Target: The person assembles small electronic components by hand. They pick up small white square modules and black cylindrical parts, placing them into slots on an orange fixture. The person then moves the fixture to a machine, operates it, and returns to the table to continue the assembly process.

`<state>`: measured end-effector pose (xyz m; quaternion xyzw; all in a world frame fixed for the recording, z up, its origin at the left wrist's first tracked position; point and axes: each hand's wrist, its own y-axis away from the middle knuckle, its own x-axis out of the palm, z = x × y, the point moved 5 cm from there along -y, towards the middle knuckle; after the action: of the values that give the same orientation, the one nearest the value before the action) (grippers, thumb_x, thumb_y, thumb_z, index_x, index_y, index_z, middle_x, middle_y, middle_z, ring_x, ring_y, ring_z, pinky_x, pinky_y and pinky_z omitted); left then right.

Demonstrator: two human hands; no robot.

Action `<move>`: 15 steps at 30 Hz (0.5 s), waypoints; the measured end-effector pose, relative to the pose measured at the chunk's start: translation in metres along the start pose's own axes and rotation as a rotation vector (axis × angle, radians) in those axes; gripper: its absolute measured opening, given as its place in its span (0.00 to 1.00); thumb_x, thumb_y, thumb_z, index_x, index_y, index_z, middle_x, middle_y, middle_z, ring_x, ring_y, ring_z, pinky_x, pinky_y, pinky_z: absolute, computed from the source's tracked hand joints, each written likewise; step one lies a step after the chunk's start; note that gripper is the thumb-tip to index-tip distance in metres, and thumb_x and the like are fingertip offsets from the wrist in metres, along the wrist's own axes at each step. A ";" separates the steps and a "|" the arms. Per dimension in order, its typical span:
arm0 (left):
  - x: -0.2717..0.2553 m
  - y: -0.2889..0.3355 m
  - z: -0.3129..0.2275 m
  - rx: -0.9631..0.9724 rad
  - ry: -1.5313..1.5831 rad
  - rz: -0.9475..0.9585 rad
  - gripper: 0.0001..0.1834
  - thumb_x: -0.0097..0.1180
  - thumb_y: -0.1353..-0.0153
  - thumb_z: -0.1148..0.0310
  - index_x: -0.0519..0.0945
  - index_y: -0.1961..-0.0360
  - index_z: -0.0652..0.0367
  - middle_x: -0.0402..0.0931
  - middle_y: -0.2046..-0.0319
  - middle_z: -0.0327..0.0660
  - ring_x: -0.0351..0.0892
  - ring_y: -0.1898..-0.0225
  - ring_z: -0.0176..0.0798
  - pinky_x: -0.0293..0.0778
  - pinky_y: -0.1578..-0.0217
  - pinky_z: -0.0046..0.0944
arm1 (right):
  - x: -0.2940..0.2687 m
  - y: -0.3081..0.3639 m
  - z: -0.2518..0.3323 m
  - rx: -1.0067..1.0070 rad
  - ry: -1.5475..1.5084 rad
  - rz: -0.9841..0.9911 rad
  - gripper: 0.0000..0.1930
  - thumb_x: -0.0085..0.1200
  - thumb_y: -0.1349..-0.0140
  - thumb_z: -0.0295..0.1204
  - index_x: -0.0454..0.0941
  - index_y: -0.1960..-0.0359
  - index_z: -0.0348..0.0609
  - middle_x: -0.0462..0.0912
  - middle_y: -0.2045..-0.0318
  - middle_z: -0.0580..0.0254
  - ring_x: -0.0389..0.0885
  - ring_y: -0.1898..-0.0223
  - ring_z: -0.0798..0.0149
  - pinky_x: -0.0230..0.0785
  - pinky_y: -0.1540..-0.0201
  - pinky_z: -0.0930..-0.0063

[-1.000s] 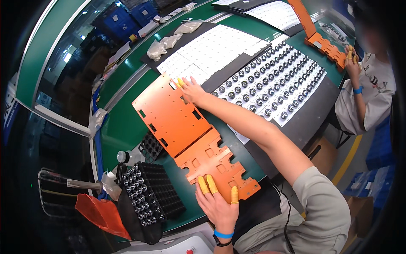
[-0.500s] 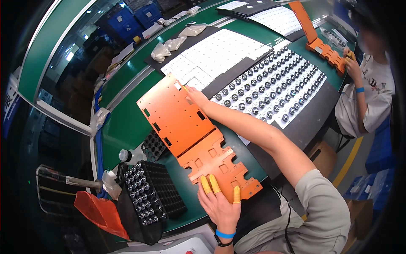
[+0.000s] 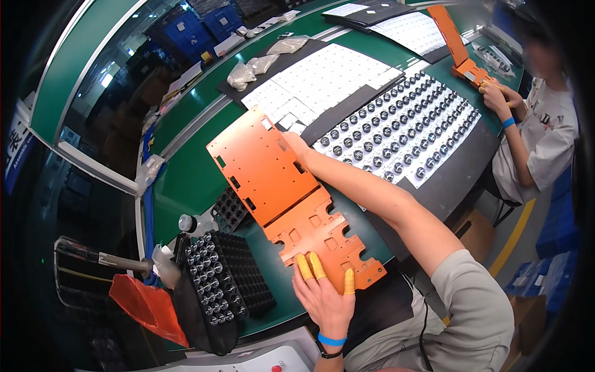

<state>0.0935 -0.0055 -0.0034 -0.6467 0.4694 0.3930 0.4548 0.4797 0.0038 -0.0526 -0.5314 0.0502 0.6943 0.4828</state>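
Observation:
An orange hinged fixture plate [image 3: 257,167] lies unfolded before me, its broad flat panel angled away and its notched section [image 3: 322,232] nearer me. My left hand [image 3: 325,304], with yellow finger cots and a blue wristband, rests spread on the near end of the notched section. My right hand [image 3: 296,149] reaches across to the right edge of the broad panel. Its fingers are hidden behind that edge, so their grip cannot be made out.
Left of the fixture stand a black tray of clear lenses [image 3: 211,282], another black tray [image 3: 229,211] and a bottle [image 3: 189,223]. A white board with rows of black round parts [image 3: 396,133] lies right, white sheets [image 3: 328,74] beyond. A co-worker [image 3: 545,124] handles another orange fixture [image 3: 468,69].
My right hand's fingers have slipped out of sight behind the panel edge. My left hand stays on the notched section. The co-worker's hands have moved left over their fixture.

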 end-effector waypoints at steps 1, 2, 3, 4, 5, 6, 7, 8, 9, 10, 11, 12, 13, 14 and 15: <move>0.000 0.000 0.001 -0.003 -0.005 0.000 0.43 0.58 0.40 0.46 0.63 0.34 0.68 0.59 0.33 0.58 0.54 0.31 0.61 0.52 0.32 0.59 | -0.004 0.000 0.005 -0.004 -0.023 0.024 0.14 0.58 0.46 0.37 0.78 0.74 0.36 0.83 0.65 0.47 0.85 0.69 0.47 0.78 0.68 0.61; 0.000 0.001 0.002 -0.007 -0.011 -0.003 0.43 0.58 0.40 0.46 0.63 0.34 0.68 0.59 0.33 0.58 0.54 0.31 0.61 0.52 0.32 0.59 | -0.011 0.001 0.013 0.010 -0.084 0.025 0.13 0.58 0.46 0.37 0.78 0.74 0.37 0.84 0.67 0.48 0.85 0.69 0.48 0.77 0.68 0.61; 0.000 0.001 0.003 -0.011 -0.016 -0.006 0.43 0.58 0.40 0.46 0.63 0.34 0.69 0.59 0.33 0.58 0.55 0.31 0.61 0.52 0.32 0.59 | -0.017 0.004 0.020 0.024 -0.145 0.027 0.12 0.57 0.45 0.36 0.78 0.74 0.37 0.84 0.68 0.48 0.85 0.69 0.48 0.77 0.69 0.61; -0.001 0.002 0.004 -0.015 -0.021 -0.007 0.43 0.58 0.39 0.46 0.63 0.34 0.69 0.59 0.33 0.58 0.55 0.31 0.61 0.52 0.32 0.59 | -0.020 0.005 0.028 0.037 -0.207 0.030 0.11 0.57 0.44 0.35 0.78 0.74 0.38 0.84 0.70 0.49 0.85 0.69 0.49 0.77 0.69 0.61; 0.000 0.001 0.002 -0.003 -0.015 -0.007 0.43 0.58 0.39 0.46 0.64 0.34 0.69 0.59 0.33 0.58 0.55 0.31 0.61 0.52 0.32 0.59 | -0.019 0.008 0.021 0.064 -0.463 -0.022 0.11 0.56 0.44 0.35 0.78 0.72 0.39 0.84 0.70 0.49 0.85 0.69 0.50 0.77 0.69 0.62; 0.000 0.001 -0.001 0.007 -0.010 -0.006 0.43 0.58 0.39 0.46 0.64 0.34 0.69 0.59 0.33 0.58 0.55 0.31 0.61 0.52 0.32 0.59 | -0.016 0.011 0.013 0.089 -0.720 -0.074 0.10 0.55 0.43 0.34 0.78 0.71 0.39 0.84 0.69 0.50 0.85 0.69 0.50 0.77 0.69 0.62; 0.001 0.000 -0.003 0.017 -0.001 -0.004 0.43 0.58 0.39 0.46 0.64 0.34 0.69 0.59 0.33 0.58 0.55 0.31 0.61 0.52 0.32 0.59 | -0.014 0.013 0.004 0.100 -0.710 -0.073 0.09 0.54 0.42 0.34 0.78 0.69 0.40 0.84 0.68 0.50 0.85 0.68 0.51 0.77 0.68 0.63; 0.000 0.000 -0.002 0.013 0.000 -0.005 0.42 0.58 0.39 0.46 0.64 0.34 0.69 0.60 0.33 0.59 0.55 0.31 0.61 0.52 0.32 0.59 | -0.012 0.013 0.005 0.103 -0.710 -0.063 0.09 0.53 0.41 0.33 0.79 0.67 0.40 0.84 0.67 0.50 0.85 0.66 0.51 0.77 0.67 0.63; -0.001 0.001 0.002 -0.003 -0.006 -0.008 0.42 0.58 0.39 0.46 0.64 0.34 0.69 0.60 0.33 0.59 0.55 0.31 0.61 0.52 0.32 0.59 | -0.020 0.013 0.020 0.084 -0.451 0.005 0.09 0.52 0.40 0.33 0.79 0.66 0.41 0.84 0.65 0.50 0.85 0.65 0.52 0.77 0.66 0.63; -0.002 0.002 0.005 -0.017 -0.012 -0.016 0.42 0.58 0.39 0.47 0.64 0.34 0.69 0.60 0.33 0.59 0.55 0.31 0.61 0.52 0.32 0.59 | -0.022 0.011 0.033 0.061 -0.192 0.069 0.09 0.51 0.39 0.33 0.78 0.64 0.41 0.84 0.64 0.50 0.85 0.63 0.53 0.77 0.65 0.64; -0.001 0.002 0.003 -0.005 -0.004 -0.019 0.42 0.58 0.39 0.47 0.65 0.34 0.69 0.60 0.34 0.59 0.55 0.31 0.61 0.52 0.32 0.59 | -0.020 0.010 0.023 0.079 -0.130 0.107 0.10 0.50 0.39 0.33 0.78 0.63 0.41 0.83 0.62 0.50 0.84 0.62 0.52 0.77 0.64 0.64; 0.000 0.001 0.000 0.009 0.005 -0.019 0.42 0.58 0.39 0.47 0.65 0.35 0.70 0.60 0.34 0.59 0.55 0.31 0.61 0.52 0.33 0.59 | -0.015 0.008 0.008 0.102 -0.068 0.145 0.10 0.50 0.39 0.33 0.78 0.62 0.40 0.83 0.61 0.49 0.84 0.60 0.52 0.77 0.63 0.63; 0.000 0.000 -0.002 0.021 0.011 -0.018 0.42 0.58 0.39 0.47 0.65 0.35 0.70 0.60 0.34 0.59 0.55 0.31 0.61 0.53 0.33 0.59 | -0.010 0.007 -0.008 0.126 -0.006 0.184 0.11 0.50 0.39 0.33 0.78 0.62 0.40 0.82 0.59 0.49 0.83 0.59 0.52 0.77 0.63 0.63; 0.000 0.000 -0.001 0.015 0.006 -0.023 0.42 0.58 0.39 0.47 0.65 0.35 0.70 0.60 0.34 0.59 0.55 0.31 0.61 0.53 0.33 0.59 | -0.014 0.005 -0.001 0.062 0.074 0.144 0.11 0.51 0.40 0.33 0.77 0.62 0.38 0.82 0.61 0.48 0.83 0.60 0.51 0.77 0.62 0.63; -0.001 0.001 0.000 0.009 0.002 -0.028 0.42 0.58 0.39 0.47 0.65 0.35 0.70 0.61 0.34 0.59 0.55 0.31 0.61 0.53 0.33 0.59 | -0.019 0.005 0.005 -0.002 0.154 0.103 0.12 0.51 0.40 0.33 0.77 0.62 0.37 0.82 0.62 0.48 0.83 0.60 0.50 0.78 0.62 0.63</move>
<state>0.0925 -0.0050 -0.0026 -0.6516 0.4627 0.3838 0.4626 0.4722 -0.0078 -0.0383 -0.5805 0.1139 0.6752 0.4405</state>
